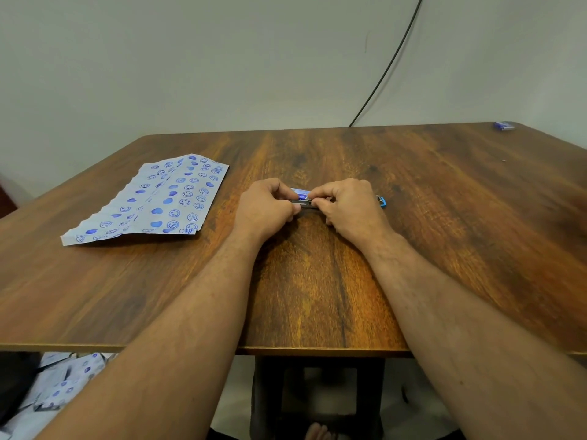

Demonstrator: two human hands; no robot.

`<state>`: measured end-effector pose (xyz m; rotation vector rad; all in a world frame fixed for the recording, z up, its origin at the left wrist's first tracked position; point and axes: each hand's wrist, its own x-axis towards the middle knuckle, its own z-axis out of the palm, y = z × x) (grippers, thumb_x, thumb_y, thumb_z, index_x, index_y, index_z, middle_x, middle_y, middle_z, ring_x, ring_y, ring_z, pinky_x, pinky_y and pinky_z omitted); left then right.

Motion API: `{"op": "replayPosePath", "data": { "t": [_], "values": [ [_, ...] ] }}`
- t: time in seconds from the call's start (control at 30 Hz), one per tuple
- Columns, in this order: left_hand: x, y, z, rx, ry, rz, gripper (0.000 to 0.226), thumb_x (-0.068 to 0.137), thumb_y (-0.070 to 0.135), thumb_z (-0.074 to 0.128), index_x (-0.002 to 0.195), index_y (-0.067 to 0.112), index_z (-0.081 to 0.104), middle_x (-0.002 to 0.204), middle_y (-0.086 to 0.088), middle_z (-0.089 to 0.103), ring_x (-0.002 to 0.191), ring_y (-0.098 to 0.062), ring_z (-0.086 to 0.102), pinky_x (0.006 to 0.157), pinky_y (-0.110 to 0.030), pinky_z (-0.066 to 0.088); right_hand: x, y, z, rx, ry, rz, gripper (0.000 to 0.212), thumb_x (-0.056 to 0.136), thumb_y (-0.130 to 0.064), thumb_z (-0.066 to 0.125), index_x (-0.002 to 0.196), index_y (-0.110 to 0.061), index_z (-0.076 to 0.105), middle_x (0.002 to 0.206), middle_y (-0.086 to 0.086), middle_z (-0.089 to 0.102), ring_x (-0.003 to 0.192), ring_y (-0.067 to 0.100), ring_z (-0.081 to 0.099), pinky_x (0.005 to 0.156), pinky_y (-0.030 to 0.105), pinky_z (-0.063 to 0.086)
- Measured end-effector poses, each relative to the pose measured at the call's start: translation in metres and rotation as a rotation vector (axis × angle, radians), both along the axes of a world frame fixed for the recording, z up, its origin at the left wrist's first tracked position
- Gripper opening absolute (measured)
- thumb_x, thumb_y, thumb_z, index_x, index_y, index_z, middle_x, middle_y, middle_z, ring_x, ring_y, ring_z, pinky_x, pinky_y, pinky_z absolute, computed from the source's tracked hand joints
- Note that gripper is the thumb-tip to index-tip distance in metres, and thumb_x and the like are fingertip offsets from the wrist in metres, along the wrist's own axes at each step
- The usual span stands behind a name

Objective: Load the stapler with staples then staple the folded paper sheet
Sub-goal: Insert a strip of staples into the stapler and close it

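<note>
Both hands are pinching the stapler [305,203] mid-table, left hand [265,208] gripping its near end, right hand [346,206] curling over the rest, paper [149,200] lying left; cramped fingers could be spilling staples or jamming the tray.
</note>
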<state>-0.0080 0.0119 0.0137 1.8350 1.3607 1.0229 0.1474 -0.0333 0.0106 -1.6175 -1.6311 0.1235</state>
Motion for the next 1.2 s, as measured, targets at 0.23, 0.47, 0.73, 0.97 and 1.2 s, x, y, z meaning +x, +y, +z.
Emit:
{"op": "replayPosePath", "data": {
  "t": [0.23,0.47,0.73,0.97,1.2],
  "values": [
    [0.0002,0.0020,-0.0016,0.000,-0.006,0.001,0.011,0.078,0.013,0.075,0.084,0.022,0.072,0.068,0.002,0.073,0.060,-0.008,0.063,0.064,-0.024,0.047,0.0004,0.0016,-0.0013,0.039,-0.008,0.021,0.021,0.092,-0.013,0.066,0.107,-0.018,0.080,0.094,0.004,0.077,0.073,0.008,0.056,0.088,0.041,0.056],
    [0.0009,0.0018,-0.0011,-0.007,-0.007,0.007,0.012,0.078,0.012,0.075,0.084,0.022,0.072,0.069,0.002,0.073,0.058,-0.006,0.063,0.061,-0.022,0.045,0.0021,0.0037,-0.0019,0.024,-0.002,-0.002,0.018,0.091,-0.013,0.067,0.101,-0.020,0.081,0.078,-0.012,0.063,0.065,0.005,0.055,0.078,0.038,0.058],
    [0.0008,0.0045,-0.0030,-0.009,-0.029,-0.022,0.017,0.074,0.007,0.076,0.079,0.023,0.071,0.075,-0.003,0.076,0.062,-0.012,0.065,0.072,-0.029,0.054,0.0037,0.0016,-0.0039,0.070,0.086,0.036,0.027,0.089,-0.009,0.070,0.108,-0.025,0.079,0.096,-0.012,0.077,0.064,-0.015,0.058,0.073,0.013,0.047],
    [-0.0001,0.0033,-0.0017,-0.019,-0.019,-0.021,0.016,0.075,0.008,0.076,0.081,0.022,0.072,0.076,-0.002,0.076,0.066,-0.012,0.068,0.073,-0.028,0.054,0.0018,-0.0013,-0.0007,0.052,0.045,0.003,0.024,0.088,-0.014,0.072,0.109,-0.024,0.079,0.105,-0.006,0.078,0.098,0.005,0.069,0.097,0.026,0.051],
    [-0.0002,0.0030,-0.0024,-0.013,-0.024,-0.014,0.016,0.074,0.008,0.076,0.081,0.021,0.072,0.075,-0.002,0.076,0.063,-0.011,0.066,0.072,-0.028,0.053,-0.0008,-0.0042,0.0012,0.038,-0.047,-0.051,0.018,0.090,-0.021,0.070,0.105,-0.027,0.078,0.103,-0.006,0.078,0.098,0.013,0.070,0.097,0.039,0.052]
  ]
}}
